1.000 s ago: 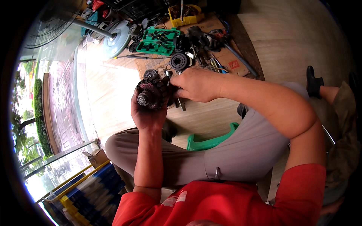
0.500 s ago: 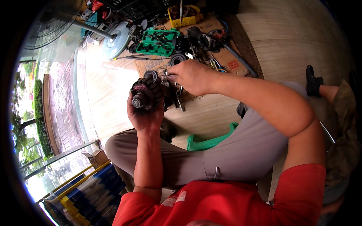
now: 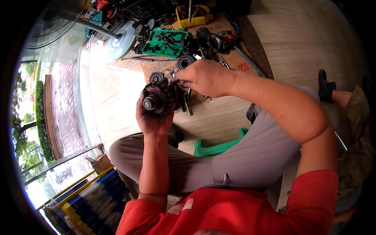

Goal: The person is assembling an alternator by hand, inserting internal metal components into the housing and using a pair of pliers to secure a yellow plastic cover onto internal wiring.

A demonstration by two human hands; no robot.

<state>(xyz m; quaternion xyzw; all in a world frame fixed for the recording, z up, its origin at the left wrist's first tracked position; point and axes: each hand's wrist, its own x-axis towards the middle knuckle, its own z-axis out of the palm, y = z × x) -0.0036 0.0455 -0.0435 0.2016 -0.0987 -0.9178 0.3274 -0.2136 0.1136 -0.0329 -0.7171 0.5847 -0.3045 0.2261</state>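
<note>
In my left hand rests a dark, round, ridged part that looks like a motor rotor, with pinkish strands on it. Its shaft end, carrying a shiny round bearing, faces me. My fingers curl round it from below. Just right of its far edge, my right hand has thumb and fingers drawn together. Whatever they pinch is too small or hidden to tell. Beyond my hands, a grooved disc like a pulley and a black ring-shaped part lie on the floor.
A green tool case lies open on cardboard, near a yellow bin. The fan base stands at far left. A green plastic stool is between my legs. Blue and yellow bins stand lower left. Another person's foot shows right.
My left hand has shifted slightly right with the ridged part, bringing it closer to my right hand. My right hand has moved a little to the right, its fingers still together.
</note>
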